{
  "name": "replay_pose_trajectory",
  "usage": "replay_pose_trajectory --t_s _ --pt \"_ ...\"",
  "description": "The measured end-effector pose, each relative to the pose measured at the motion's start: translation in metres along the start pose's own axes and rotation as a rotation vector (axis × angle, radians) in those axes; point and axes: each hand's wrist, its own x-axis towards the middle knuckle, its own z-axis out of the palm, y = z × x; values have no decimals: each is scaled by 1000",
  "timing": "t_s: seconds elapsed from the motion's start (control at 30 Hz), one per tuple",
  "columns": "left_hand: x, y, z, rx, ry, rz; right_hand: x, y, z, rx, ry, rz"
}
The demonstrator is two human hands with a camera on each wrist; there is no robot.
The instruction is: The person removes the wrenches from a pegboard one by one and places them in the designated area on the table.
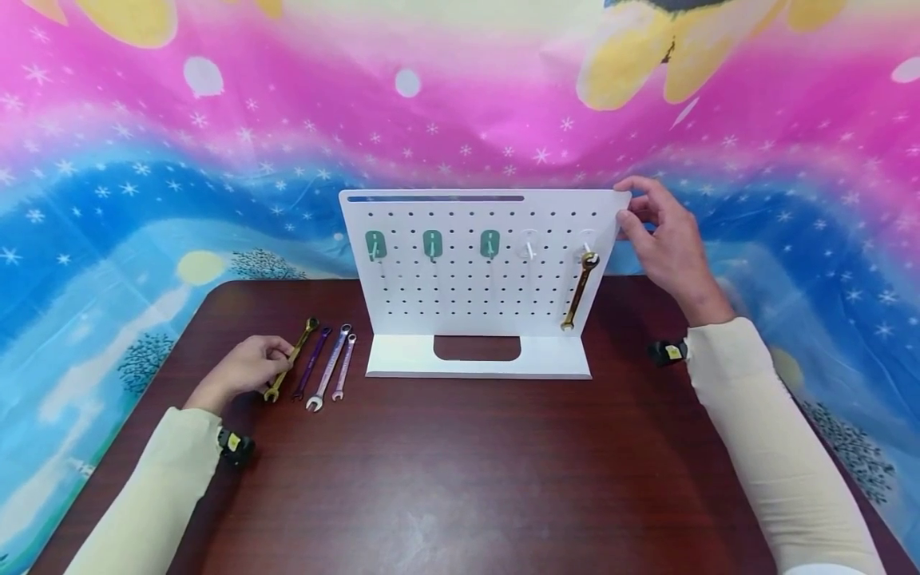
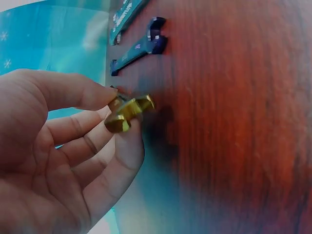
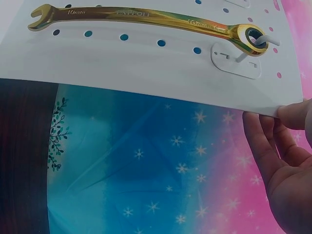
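My left hand [image 1: 253, 368] pinches a gold combination wrench [image 2: 130, 113] between thumb and fingers, its open end toward the wrist camera. Right of it on the table lie a purple wrench [image 1: 312, 363], a larger silver wrench [image 1: 330, 367] and a small pinkish wrench [image 1: 344, 367]. My right hand [image 1: 664, 238] grips the upper right edge of a white pegboard [image 1: 460, 315], thumb in front and fingers behind. Near that hand another gold wrench [image 3: 141, 17] hangs by its ring end from a white hook [image 3: 242, 57].
The pegboard stands on its own base [image 1: 402, 355] at the back of the dark wooden table [image 1: 460, 471]. Three green hooks [image 1: 433, 245] and another white hook [image 1: 529, 243] sit along its upper part. A colourful printed cloth [image 1: 287, 160] hangs behind and beside the table.
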Motion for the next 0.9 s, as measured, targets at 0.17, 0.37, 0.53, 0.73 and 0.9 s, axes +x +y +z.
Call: replay_pose_trajectory --t_s 0.17,0.37,0.53,0.73,0.9 --pt "-1 0 3 67 43 -2 1 -1 -1 -6 -8 7" --pt "-2 1 5 109 74 -15 0 0 -3 18 -10 -16" --pt "-1 3 7 150 93 -12 0 0 -5 16 -12 -11" --pt "-4 8 13 283 130 -27 -2 -1 -4 -5 -21 1" --pt "-6 14 18 372 167 -33 -1 0 -3 -8 -9 -12"
